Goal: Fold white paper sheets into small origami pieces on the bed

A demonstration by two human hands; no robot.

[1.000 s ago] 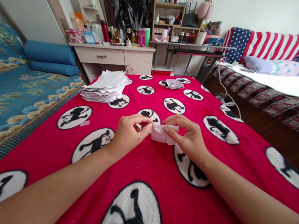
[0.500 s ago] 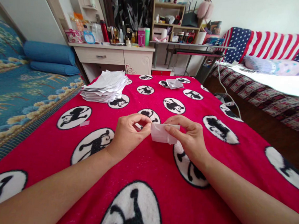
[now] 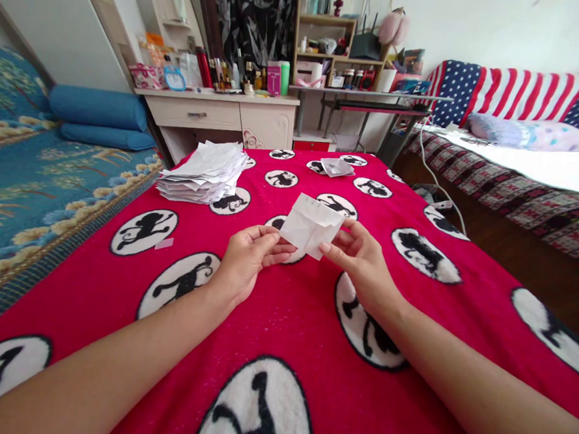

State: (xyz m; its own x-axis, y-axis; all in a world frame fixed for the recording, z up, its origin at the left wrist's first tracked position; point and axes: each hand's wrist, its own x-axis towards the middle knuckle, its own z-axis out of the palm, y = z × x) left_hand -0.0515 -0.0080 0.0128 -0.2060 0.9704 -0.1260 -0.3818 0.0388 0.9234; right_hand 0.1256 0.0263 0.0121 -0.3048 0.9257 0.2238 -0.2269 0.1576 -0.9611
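Note:
A small folded white paper [image 3: 311, 225] is held up above the red blanket [image 3: 281, 323], its face towards me, with creases and a ragged flap edge. My left hand [image 3: 252, 254] pinches its lower left corner between thumb and fingers. On the opposite side, the thumb and fingers of my right hand [image 3: 359, 256] grip the lower right edge. Past the hands, a tall, uneven stack of white papers [image 3: 203, 170] lies at the far left of the blanket. Another small folded paper [image 3: 337, 167] rests near the far edge.
A small pale scrap [image 3: 164, 242] lies on the blanket to the left. Behind it stand a dresser [image 3: 197, 113] with bottles and a desk [image 3: 369, 95] with shelves. A blue-covered bed [image 3: 61, 186] is on the left, a sofa [image 3: 514, 168] on the right.
The folded paper has been raised and turned, so its broad face now shows instead of a narrow strip. My left fingers have shifted to its lower left corner.

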